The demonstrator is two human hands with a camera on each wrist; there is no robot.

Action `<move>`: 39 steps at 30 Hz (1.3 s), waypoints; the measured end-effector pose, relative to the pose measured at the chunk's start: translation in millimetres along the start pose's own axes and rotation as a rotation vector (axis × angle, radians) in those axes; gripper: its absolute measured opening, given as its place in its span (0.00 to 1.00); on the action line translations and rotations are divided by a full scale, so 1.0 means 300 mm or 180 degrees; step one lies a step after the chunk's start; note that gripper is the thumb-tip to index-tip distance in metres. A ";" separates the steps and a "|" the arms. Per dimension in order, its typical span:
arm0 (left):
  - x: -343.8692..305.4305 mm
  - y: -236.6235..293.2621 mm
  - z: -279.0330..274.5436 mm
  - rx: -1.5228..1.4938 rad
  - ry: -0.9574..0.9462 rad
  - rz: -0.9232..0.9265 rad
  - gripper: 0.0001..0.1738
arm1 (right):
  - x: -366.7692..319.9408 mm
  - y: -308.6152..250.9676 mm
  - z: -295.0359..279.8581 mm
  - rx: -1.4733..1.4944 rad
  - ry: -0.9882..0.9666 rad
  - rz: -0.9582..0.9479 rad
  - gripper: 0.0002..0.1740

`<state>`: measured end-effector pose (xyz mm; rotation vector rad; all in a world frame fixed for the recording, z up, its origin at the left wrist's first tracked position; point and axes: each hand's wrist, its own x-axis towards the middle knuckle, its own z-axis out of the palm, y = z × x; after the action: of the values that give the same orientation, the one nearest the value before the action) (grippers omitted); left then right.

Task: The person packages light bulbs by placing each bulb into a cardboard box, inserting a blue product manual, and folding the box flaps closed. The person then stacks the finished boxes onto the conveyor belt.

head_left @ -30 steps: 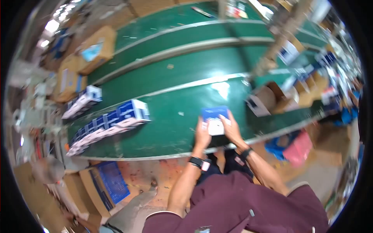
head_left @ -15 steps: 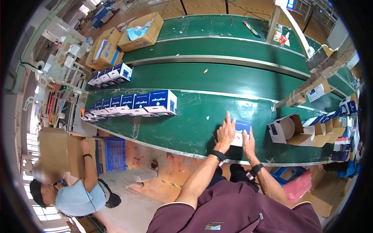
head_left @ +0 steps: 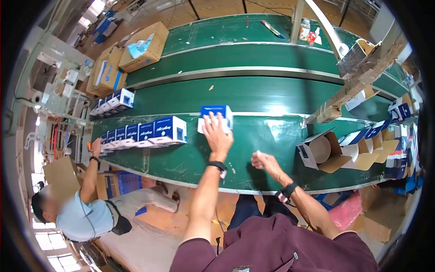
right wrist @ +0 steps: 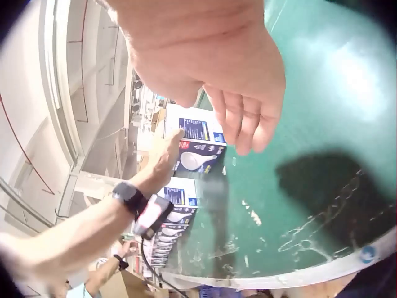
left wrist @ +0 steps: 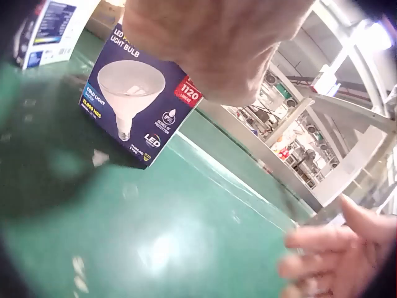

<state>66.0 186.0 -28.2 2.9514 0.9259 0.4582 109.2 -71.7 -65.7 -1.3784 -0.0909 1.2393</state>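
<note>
Scuffed long green conveyor belt (head_left: 253, 95), factory hall all around. Left hand (head_left: 217, 135) lies flat, fingers straight, on the blue-and-white cardboard bulb box (head_left: 217, 110) mid-belt, right of a row of matching boxes (head_left: 145, 132). Right hand (head_left: 265, 161) hovers nearer, fingers loose, empty. Open brown cartons (head_left: 136, 47) sit far left.

Overall light: I get bright, even light on all three feeds.
Source: in the head view, the white-glowing window panes (head_left: 45, 242) at lower left burn out.
Glare: a pale sheen sits on the glossy green conveyor belt (right wrist: 335, 56).
Shadows: soft dark patches lie on that belt in both wrist views.
Blur: the left hand (left wrist: 217, 43) and the right hand (right wrist: 205, 68) smear against their lenses, while I read the blue-and-white cardboard bulb box (left wrist: 133, 93) sharply.
Edges: fisheye bending, and a black ring frames the head view.
</note>
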 end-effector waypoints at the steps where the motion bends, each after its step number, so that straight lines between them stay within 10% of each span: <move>1: 0.072 -0.057 0.024 0.0093 0.0033 0.0094 0.51 | -0.028 0.024 -0.021 -0.0127 0.0012 -0.0031 0.38; 4: 0.286 -0.189 0.038 -0.0147 0.0430 0.0327 0.48 | -0.117 0.086 -0.058 -0.0403 0.0213 -0.0049 0.35; 5: 0.361 -0.265 0.076 -0.0245 -0.0335 -0.0034 0.46 | -0.165 0.106 -0.071 -0.0500 0.0338 -0.0021 0.34; 6: 0.406 -0.318 0.124 -0.0215 0.0499 0.0142 0.45 | -0.209 0.109 -0.072 -0.0612 0.0526 -0.0008 0.32; 10: 0.605 -0.576 0.236 0.0386 0.0606 0.0371 0.41 | -0.432 0.024 -0.054 -0.1423 0.1589 -0.0709 0.29; 15: 0.934 -0.992 0.311 0.1489 -0.0578 0.0048 0.55 | -0.729 -0.158 -0.070 -0.2362 0.3235 -0.1632 0.17; 19: 0.822 -0.571 0.144 0.1575 -0.0006 -0.0490 0.54 | -0.797 -0.223 -0.158 -0.1467 0.4499 -0.1600 0.27; 20: 0.769 -0.582 0.311 0.0484 0.0913 0.0263 0.50 | -0.772 -0.258 -0.196 -0.0871 0.4549 -0.1534 0.30; 23: 0.376 0.024 0.175 -0.2209 0.0004 0.0548 0.48 | -0.677 -0.298 -0.287 -0.0727 0.4254 -0.1197 0.38; 28: -0.167 0.579 -0.163 -0.3505 -0.1965 0.1100 0.59 | -0.644 -0.288 -0.252 0.0521 0.3120 -0.1038 0.28; 39: -0.262 0.635 -0.208 -0.3328 -0.0962 -0.0755 0.28 | -0.769 -0.372 -0.336 0.0022 0.1195 -0.0577 0.19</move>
<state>93.0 -19.8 29.3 1.8719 0.6767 0.3222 146.2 -266.8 124.9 -1.5385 0.0496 0.8161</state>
